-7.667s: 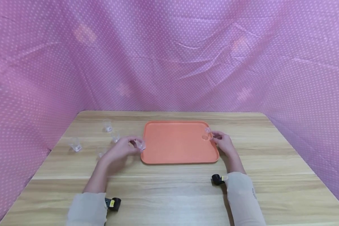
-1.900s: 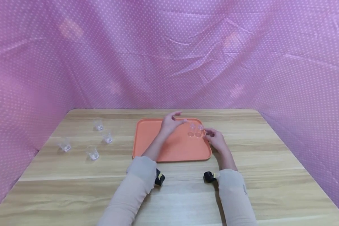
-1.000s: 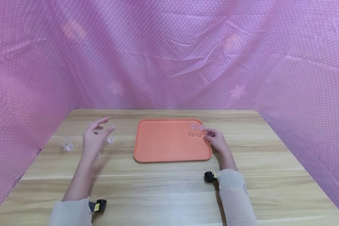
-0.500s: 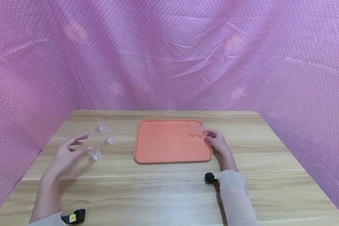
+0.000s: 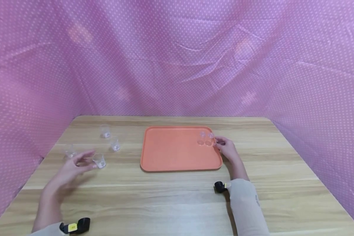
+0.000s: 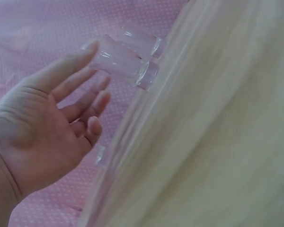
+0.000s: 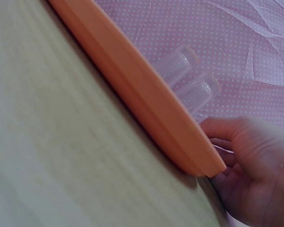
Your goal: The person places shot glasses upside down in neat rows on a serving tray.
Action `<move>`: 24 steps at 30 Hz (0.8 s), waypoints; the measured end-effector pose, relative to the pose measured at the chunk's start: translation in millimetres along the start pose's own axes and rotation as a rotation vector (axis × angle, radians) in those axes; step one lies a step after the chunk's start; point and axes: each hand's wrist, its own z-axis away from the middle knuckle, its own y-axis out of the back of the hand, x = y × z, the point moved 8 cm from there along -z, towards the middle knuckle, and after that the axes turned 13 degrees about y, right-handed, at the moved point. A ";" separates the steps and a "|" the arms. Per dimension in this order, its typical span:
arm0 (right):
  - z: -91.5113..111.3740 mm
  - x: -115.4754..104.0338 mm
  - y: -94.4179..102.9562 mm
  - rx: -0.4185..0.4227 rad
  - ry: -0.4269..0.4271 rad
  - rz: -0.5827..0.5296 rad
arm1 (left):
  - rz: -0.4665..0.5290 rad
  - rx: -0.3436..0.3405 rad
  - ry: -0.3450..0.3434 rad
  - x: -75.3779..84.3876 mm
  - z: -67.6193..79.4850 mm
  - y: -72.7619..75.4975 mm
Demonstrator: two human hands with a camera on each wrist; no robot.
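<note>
At the table's left, my left hand (image 5: 72, 170) holds nothing. Its fingertips are close to the rim of a clear shot glass (image 5: 99, 161), and I cannot tell whether they touch it. In the left wrist view this hand (image 6: 49, 123) has its fingers loosely bent and apart, beside a shot glass (image 6: 125, 61). My right hand (image 5: 227, 149) grips the right rim of an orange tray (image 5: 177, 168). The right wrist view has the thumb above the rim, and the other fingers (image 7: 227, 158) are partly hidden. Two clear shot glasses (image 5: 208, 140) stand side by side on the tray, near that hand.
More clear shot glasses stand on the left of the wooden table (image 5: 171, 200): one at the back (image 5: 106, 131), one in the middle (image 5: 115, 145), and one behind the left hand (image 5: 70, 151). A pink dotted cloth (image 5: 177, 65) surrounds the table.
A second glass came onto the tray beside the first. The left hand then left the tray, moved left, and lowered toward the front glass. The right hand stayed at the rim.
</note>
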 end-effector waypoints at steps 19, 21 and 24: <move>0.4 1.3 -1.9 0.003 -0.001 -0.015 | -0.105 0.053 -0.050 -16.6 -7.4 -7.5; 0.2 2.3 -1.4 0.004 -0.004 -0.017 | -0.150 0.077 -0.061 -16.2 -8.8 -8.1; 0.5 1.8 -1.2 -0.003 -0.001 -0.025 | -0.195 0.098 -0.060 -16.2 -10.1 -9.1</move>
